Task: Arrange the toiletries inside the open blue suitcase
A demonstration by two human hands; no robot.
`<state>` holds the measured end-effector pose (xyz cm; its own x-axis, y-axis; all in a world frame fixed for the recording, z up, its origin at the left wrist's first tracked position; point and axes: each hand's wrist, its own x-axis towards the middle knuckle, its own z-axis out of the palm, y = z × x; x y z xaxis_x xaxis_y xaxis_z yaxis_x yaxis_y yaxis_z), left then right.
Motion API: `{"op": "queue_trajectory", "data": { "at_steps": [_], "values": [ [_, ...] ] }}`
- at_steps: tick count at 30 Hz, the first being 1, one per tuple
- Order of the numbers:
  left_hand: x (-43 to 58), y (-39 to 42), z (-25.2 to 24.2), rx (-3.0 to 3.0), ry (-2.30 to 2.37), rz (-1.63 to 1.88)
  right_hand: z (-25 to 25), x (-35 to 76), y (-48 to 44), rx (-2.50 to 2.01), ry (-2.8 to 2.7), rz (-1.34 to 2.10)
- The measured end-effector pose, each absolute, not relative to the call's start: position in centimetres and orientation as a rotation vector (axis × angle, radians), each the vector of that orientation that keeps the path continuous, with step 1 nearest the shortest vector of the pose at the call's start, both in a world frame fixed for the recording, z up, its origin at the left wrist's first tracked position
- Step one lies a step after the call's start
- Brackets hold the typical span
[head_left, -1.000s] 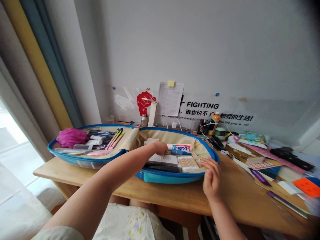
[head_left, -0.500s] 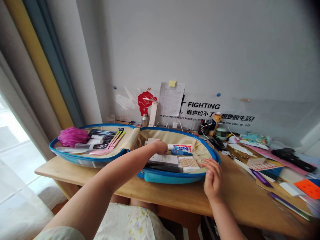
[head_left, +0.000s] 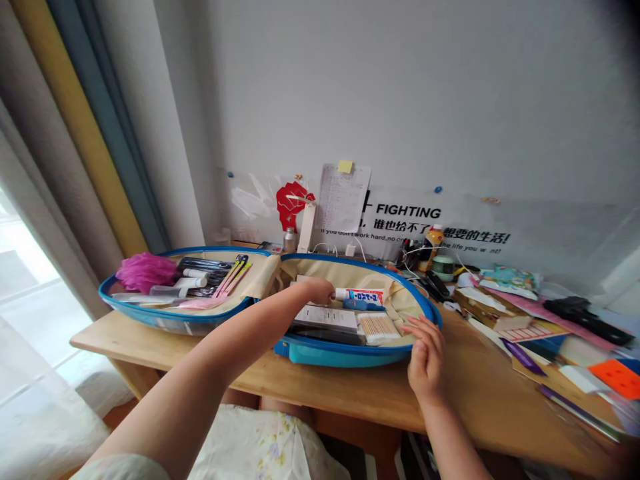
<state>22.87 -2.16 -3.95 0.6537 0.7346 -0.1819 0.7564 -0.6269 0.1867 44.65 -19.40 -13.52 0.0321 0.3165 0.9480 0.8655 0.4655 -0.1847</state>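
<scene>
A small blue suitcase (head_left: 345,351) lies open on the wooden desk (head_left: 350,390), both halves lined in beige. My left hand (head_left: 319,291) reaches into the right half, fingers curled over something I cannot make out, beside a white toothpaste tube (head_left: 361,295) and a blue pen. A white flat box (head_left: 326,317) and a pack of cotton swabs (head_left: 377,327) lie below it. My right hand (head_left: 425,355) rests on the suitcase's right rim, fingers spread. The left half holds a pink bath puff (head_left: 140,272), tubes and pink and green sticks (head_left: 231,277).
The desk's right side is crowded with papers, books, a black item (head_left: 580,315) and an orange card (head_left: 615,373). Small bottles, cables and a jar stand along the wall under a sheet of paper (head_left: 343,198) and lettering. Curtains and a bright window are at left.
Hardly anything has moved. My left hand has shifted a touch toward the toothpaste tube; my right hand stays on the rim.
</scene>
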Motion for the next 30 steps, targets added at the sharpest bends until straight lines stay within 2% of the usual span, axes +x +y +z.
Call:
{"op": "queue_trajectory", "data": {
  "at_steps": [6, 16, 30],
  "values": [
    [22.7, -1.5, -3.2, 2.277, 1.243, 0.195, -13.6, 44.6, -19.4, -1.079, -1.515, -0.562],
    [22.1, -1.4, -2.3, 1.632, 1.083, 0.256, -13.7, 44.8, -19.3, -1.068, -1.516, -0.552],
    [21.6, -1.8, -2.4, 1.553, 0.964, 0.417, -13.7, 44.8, -19.2, -1.048, -1.531, -0.583]
  ]
}}
